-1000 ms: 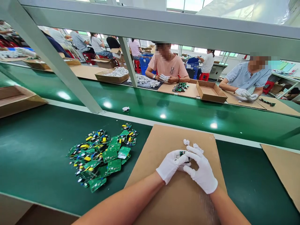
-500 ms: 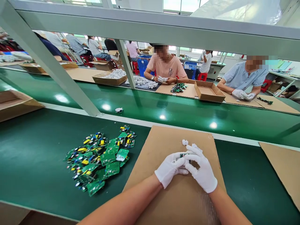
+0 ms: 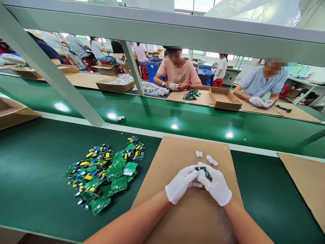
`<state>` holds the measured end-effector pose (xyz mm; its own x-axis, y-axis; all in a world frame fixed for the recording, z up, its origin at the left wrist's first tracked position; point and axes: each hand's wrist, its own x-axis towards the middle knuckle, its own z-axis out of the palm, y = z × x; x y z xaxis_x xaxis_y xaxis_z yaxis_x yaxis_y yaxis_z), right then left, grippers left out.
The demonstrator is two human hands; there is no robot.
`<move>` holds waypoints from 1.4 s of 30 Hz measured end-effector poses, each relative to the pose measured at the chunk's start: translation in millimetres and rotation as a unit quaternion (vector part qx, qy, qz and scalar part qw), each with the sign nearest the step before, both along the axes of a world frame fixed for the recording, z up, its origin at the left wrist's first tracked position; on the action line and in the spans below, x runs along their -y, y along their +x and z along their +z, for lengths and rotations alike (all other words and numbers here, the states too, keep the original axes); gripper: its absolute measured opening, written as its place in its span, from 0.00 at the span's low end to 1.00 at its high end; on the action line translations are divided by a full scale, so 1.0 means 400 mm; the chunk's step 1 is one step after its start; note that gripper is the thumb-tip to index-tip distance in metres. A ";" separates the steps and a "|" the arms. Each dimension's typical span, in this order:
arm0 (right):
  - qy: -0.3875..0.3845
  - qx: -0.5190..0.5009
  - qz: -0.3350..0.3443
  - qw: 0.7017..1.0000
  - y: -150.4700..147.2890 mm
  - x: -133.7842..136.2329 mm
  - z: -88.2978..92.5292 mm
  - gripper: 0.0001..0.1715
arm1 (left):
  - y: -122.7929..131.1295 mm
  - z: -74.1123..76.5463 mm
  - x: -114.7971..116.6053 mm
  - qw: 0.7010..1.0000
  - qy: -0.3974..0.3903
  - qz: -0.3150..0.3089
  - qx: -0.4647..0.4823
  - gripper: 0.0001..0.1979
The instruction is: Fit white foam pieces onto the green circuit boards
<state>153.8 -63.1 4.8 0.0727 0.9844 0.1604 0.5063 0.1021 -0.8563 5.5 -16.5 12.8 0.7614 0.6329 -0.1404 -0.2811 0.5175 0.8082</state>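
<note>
A small green circuit board [image 3: 200,168] sits between my two gloved hands, over a cardboard sheet [image 3: 157,189]. My left hand [image 3: 181,183] is closed on its left side. Fingers of my right hand [image 3: 215,183] are closed round the right side and press on it; the board's lower part is hidden by the gloves. Just beyond my fingers, a small white piece [image 3: 199,154] and a few more white pieces [image 3: 212,160] lie on the cardboard. To the left is a heap of green circuit boards [image 3: 101,176] with yellow, blue and black components.
A metal frame post [image 3: 83,98] slants down to the bench at left, under a crossbar [image 3: 162,30]. Across the green surface, two co-workers sit with boards and a cardboard tray [image 3: 224,99]. A box [image 3: 15,113] stands at far left; another cardboard sheet [image 3: 304,183] lies right.
My right hand has come down and closed in on the board, away from the white pieces, which now show fully. The whole view has shifted slightly.
</note>
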 end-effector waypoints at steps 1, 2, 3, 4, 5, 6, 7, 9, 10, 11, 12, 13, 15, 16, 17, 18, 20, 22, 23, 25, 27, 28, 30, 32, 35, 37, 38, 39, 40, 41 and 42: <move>-0.017 -0.027 0.010 0.999 0.003 -0.001 0.003 0.21 | 0.002 -0.003 -0.001 1.000 -0.021 -0.010 0.004 0.16; -0.033 -0.056 0.021 0.998 0.006 -0.002 0.006 0.21 | 0.003 -0.006 -0.002 0.999 -0.044 -0.018 0.007 0.16; -0.044 -0.081 0.029 0.995 0.008 -0.002 0.008 0.22 | 0.004 -0.007 -0.003 0.998 -0.066 -0.022 0.009 0.16; -0.051 -0.099 0.033 0.993 0.009 -0.002 0.010 0.24 | 0.006 -0.009 -0.003 0.996 -0.084 -0.025 0.012 0.15; -0.053 -0.108 0.034 0.992 0.010 -0.002 0.011 0.25 | 0.006 -0.009 -0.003 0.995 -0.098 -0.027 0.015 0.14; -0.054 -0.112 0.032 0.992 0.009 -0.001 0.011 0.26 | 0.006 -0.010 -0.002 0.993 -0.109 -0.030 0.019 0.14; -0.055 -0.110 0.033 0.992 0.009 0.000 0.010 0.26 | 0.006 -0.011 -0.001 0.992 -0.117 -0.031 0.023 0.14; -0.053 -0.092 0.031 0.994 0.007 0.003 0.007 0.26 | 0.005 -0.014 0.002 0.990 -0.132 -0.032 0.031 0.16; -0.049 -0.078 0.028 0.995 0.006 0.004 0.004 0.25 | 0.005 -0.016 0.003 0.989 -0.137 -0.036 0.035 0.17; -0.043 -0.059 0.026 0.997 0.005 0.005 0.002 0.25 | 0.004 -0.019 0.005 0.988 -0.142 -0.039 0.040 0.18; -0.035 -0.038 0.025 0.998 0.006 0.006 -0.001 0.25 | 0.003 -0.021 0.007 0.987 -0.146 -0.042 0.048 0.18; -0.026 -0.016 0.024 0.999 0.006 0.007 -0.003 0.25 | 0.003 -0.022 0.009 0.986 -0.150 -0.047 0.059 0.17; -0.009 0.029 0.023 0.999 0.008 0.009 -0.006 0.26 | 0.003 -0.022 0.012 0.983 -0.152 -0.059 0.078 0.13; -0.005 0.047 0.022 0.999 0.010 0.009 -0.006 0.27 | 0.003 -0.021 0.013 0.983 -0.151 -0.062 0.082 0.12; -0.003 0.058 0.020 0.998 0.011 0.010 -0.005 0.27 | 0.003 -0.020 0.014 0.984 -0.149 -0.063 0.080 0.12; -0.007 0.057 0.018 0.998 0.011 0.010 -0.003 0.27 | 0.004 -0.020 0.014 0.985 -0.147 -0.061 0.073 0.12; -0.018 0.017 0.028 0.999 0.011 0.011 0.002 0.26 | 0.005 -0.022 0.012 0.987 -0.145 -0.053 0.052 0.14; -0.024 -0.040 0.044 0.998 0.008 0.012 0.006 0.26 | 0.005 -0.027 0.009 0.988 -0.143 -0.046 0.039 0.15; -0.022 -0.053 0.043 0.997 0.007 0.012 0.005 0.26 | 0.005 -0.029 0.006 0.989 -0.139 -0.043 0.036 0.15; -0.015 -0.040 0.024 0.999 0.004 0.012 -0.001 0.27 | 0.005 -0.029 0.002 0.991 -0.126 -0.041 0.033 0.14; -0.016 -0.024 0.007 1.000 0.005 0.011 -0.011 0.28 | 0.003 -0.023 -0.002 0.993 -0.109 -0.047 0.027 0.15; -0.022 -0.038 0.014 0.999 0.007 0.010 -0.016 0.28 | 0.003 -0.017 -0.003 0.993 -0.101 -0.053 0.019 0.15; -0.030 -0.109 0.039 0.993 0.012 0.008 -0.021 0.29 | 0.001 -0.005 -0.005 0.994 -0.086 -0.060 0.006 0.16; -0.047 -0.172 0.049 0.983 0.014 0.006 -0.018 0.29 | 0.000 0.004 -0.005 0.995 -0.076 -0.066 -0.001 0.16; -0.079 -0.172 0.033 0.981 0.007 0.004 -0.004 0.28 | 0.001 0.004 -0.003 0.996 -0.058 -0.073 -0.002 0.18; -0.084 -0.158 0.022 0.984 -0.001 0.003 0.003 0.25 | 0.005 -0.002 -0.002 0.997 -0.031 -0.057 -0.034 0.19; -0.082 -0.166 0.020 0.983 -0.003 0.003 0.004 0.23 | 0.008 -0.004 -0.001 0.997 -0.015 -0.043 -0.055 0.20; -0.083 -0.183 0.019 0.979 -0.005 0.003 0.003 0.23 | 0.011 -0.004 0.000 0.997 -0.001 -0.029 -0.076 0.20; -0.085 -0.206 0.023 0.975 -0.005 0.003 0.002 0.24 | 0.013 -0.003 0.001 0.996 0.010 -0.018 -0.091 0.19; -0.088 -0.227 0.031 0.969 -0.005 0.003 -0.001 0.25 | 0.015 0.000 0.001 0.995 0.018 -0.012 -0.098 0.18; -0.088 -0.238 0.035 0.967 -0.004 0.004 -0.003 0.25 | 0.017 0.003 0.002 0.995 0.023 -0.013 -0.097 0.18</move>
<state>152.1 -64.6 3.7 0.0293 0.9985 -0.0458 0.0473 -0.0472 -0.9978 12.2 -17.3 14.1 0.7389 0.6223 -0.2584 -0.1044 0.4846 0.8685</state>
